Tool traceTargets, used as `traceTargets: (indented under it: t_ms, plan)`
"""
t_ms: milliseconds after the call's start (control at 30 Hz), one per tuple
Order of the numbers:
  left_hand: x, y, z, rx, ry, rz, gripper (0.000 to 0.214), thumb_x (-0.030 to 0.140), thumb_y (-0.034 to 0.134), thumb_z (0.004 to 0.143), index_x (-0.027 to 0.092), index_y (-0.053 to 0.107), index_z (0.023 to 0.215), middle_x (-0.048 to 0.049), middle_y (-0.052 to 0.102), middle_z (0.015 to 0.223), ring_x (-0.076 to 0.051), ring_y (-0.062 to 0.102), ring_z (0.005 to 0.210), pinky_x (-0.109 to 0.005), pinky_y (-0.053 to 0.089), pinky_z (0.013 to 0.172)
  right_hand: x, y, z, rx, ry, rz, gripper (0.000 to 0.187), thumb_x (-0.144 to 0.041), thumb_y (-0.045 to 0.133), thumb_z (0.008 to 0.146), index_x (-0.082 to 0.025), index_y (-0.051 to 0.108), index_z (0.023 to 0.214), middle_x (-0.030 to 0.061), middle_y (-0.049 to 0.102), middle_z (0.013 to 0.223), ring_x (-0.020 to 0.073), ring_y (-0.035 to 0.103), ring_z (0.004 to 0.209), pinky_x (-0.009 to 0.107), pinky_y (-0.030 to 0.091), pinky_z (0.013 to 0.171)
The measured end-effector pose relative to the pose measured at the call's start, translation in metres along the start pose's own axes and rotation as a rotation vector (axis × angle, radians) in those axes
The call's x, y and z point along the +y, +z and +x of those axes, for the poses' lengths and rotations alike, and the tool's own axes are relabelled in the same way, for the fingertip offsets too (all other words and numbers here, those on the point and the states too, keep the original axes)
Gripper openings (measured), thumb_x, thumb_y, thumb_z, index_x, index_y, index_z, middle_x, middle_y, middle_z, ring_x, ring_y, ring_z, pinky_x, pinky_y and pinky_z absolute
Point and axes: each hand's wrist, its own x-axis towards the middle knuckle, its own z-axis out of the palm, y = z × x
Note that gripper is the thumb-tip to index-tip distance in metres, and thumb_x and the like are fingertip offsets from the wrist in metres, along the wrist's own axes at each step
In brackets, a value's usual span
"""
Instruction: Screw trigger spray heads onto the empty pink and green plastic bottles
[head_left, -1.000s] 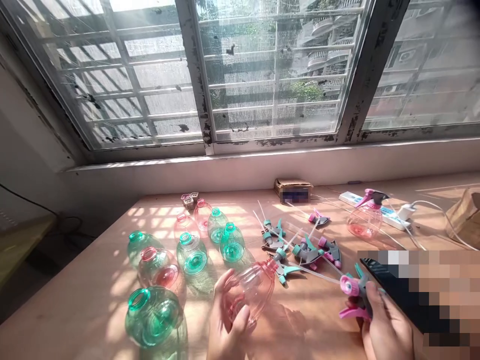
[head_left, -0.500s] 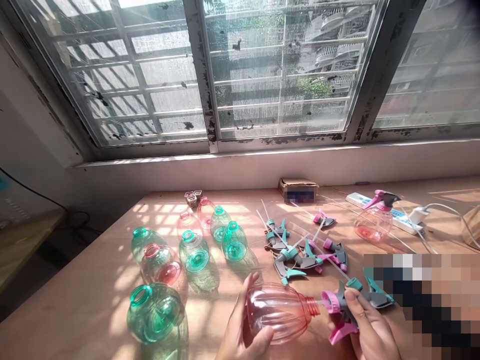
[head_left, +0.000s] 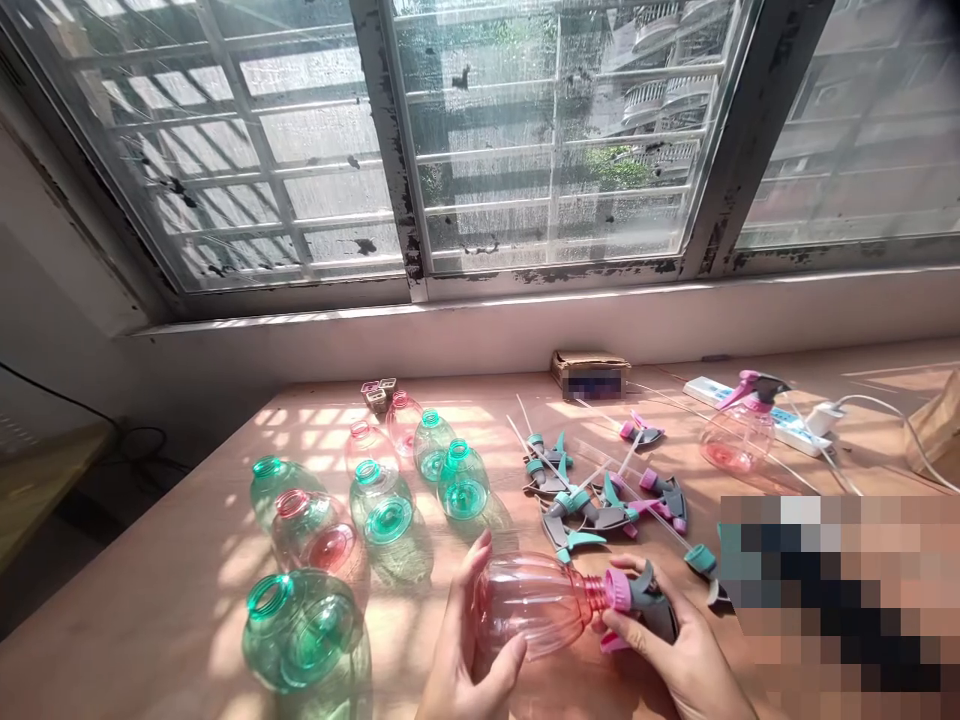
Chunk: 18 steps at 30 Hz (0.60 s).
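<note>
A clear pink bottle (head_left: 529, 605) lies sideways in the grip of my left hand (head_left: 472, 640), its neck pointing right. My right hand (head_left: 675, 640) is closed round a pink-and-grey spray head (head_left: 645, 598), whose pink collar meets the bottle's neck; whether the threads have caught I cannot tell. To the left stand several open-necked bottles, among them a green bottle (head_left: 304, 630) and a pink bottle (head_left: 319, 535). Beyond my hands lies a pile of loose spray heads (head_left: 592, 505) in teal, pink and grey, with their thin tubes sticking out.
A finished pink spray bottle (head_left: 739, 435) stands at the right by a white power strip (head_left: 799, 430) with a plug and cables. A small cardboard box (head_left: 590, 375) sits near the wall, small dark blocks (head_left: 377, 393) at the back left. A blurred patch covers the lower right.
My right hand has moved left, bringing the spray head's collar up to the bottle's neck; the tube between them no longer shows. The view has shifted slightly.
</note>
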Motion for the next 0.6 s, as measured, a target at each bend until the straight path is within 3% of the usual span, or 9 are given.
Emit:
traceTargets:
  t_ms: [67, 167, 300, 400, 500, 600]
  plan:
    - [0.003, -0.001, 0.001, -0.023, -0.045, -0.08, 0.069, 0.049, 0.082, 0.084, 0.027, 0.063, 0.147, -0.0172, 0.049, 0.167, -0.043, 0.049, 0.152, -0.062, 0.041, 0.125, 0.001, -0.001, 0.001, -0.012, 0.0, 0.006, 0.055, -0.04, 0.103, 0.06, -0.026, 0.081, 0.109, -0.0002, 0.086, 0.083, 0.0232, 0.077, 0.063, 0.031, 0.066, 0.057]
    - [0.01, -0.004, 0.003, -0.008, -0.059, -0.103, 0.069, 0.052, 0.085, 0.083, 0.029, 0.065, 0.145, -0.0151, 0.055, 0.163, -0.042, 0.045, 0.155, -0.061, 0.034, 0.129, 0.002, -0.001, 0.0, -0.047, 0.024, 0.02, 0.046, -0.038, 0.104, 0.059, -0.024, 0.086, 0.099, 0.0014, 0.087, 0.084, 0.0227, 0.078, 0.066, 0.03, 0.067, 0.06]
    - [0.019, -0.006, 0.002, -0.024, -0.077, -0.136, 0.066, 0.049, 0.083, 0.086, 0.029, 0.064, 0.146, -0.0138, 0.061, 0.158, -0.04, 0.055, 0.148, -0.054, 0.047, 0.122, 0.004, -0.001, -0.002, -0.134, 0.041, 0.042, 0.039, -0.036, 0.104, 0.059, -0.024, 0.085, 0.092, 0.0029, 0.086, 0.085, 0.0243, 0.08, 0.073, 0.032, 0.069, 0.066]
    - [0.017, -0.004, -0.001, -0.056, -0.047, -0.074, 0.067, 0.051, 0.079, 0.09, 0.03, 0.06, 0.15, -0.0134, 0.056, 0.163, -0.039, 0.054, 0.149, -0.053, 0.046, 0.123, 0.004, -0.002, -0.003, -0.167, 0.027, 0.035, 0.039, -0.033, 0.103, 0.061, -0.025, 0.085, 0.094, 0.0028, 0.087, 0.089, 0.0235, 0.08, 0.071, 0.032, 0.069, 0.066]
    - [0.012, 0.004, -0.004, -0.044, 0.029, 0.006, 0.065, 0.049, 0.072, 0.094, 0.03, 0.057, 0.155, -0.0119, 0.051, 0.168, -0.037, 0.042, 0.158, -0.055, 0.032, 0.132, 0.001, -0.001, -0.004, -0.202, 0.018, -0.014, 0.041, -0.033, 0.103, 0.061, -0.026, 0.087, 0.098, 0.0039, 0.088, 0.094, 0.0272, 0.081, 0.08, 0.032, 0.069, 0.067]
    - [0.022, 0.006, -0.009, 0.007, 0.063, 0.115, 0.061, 0.043, 0.067, 0.099, 0.032, 0.054, 0.157, -0.0087, 0.047, 0.171, -0.035, 0.041, 0.16, -0.053, 0.031, 0.133, 0.0, 0.0, -0.004, -0.227, -0.018, -0.066, 0.036, -0.038, 0.101, 0.067, -0.024, 0.087, 0.097, 0.0055, 0.088, 0.095, 0.0291, 0.082, 0.085, 0.033, 0.069, 0.071]
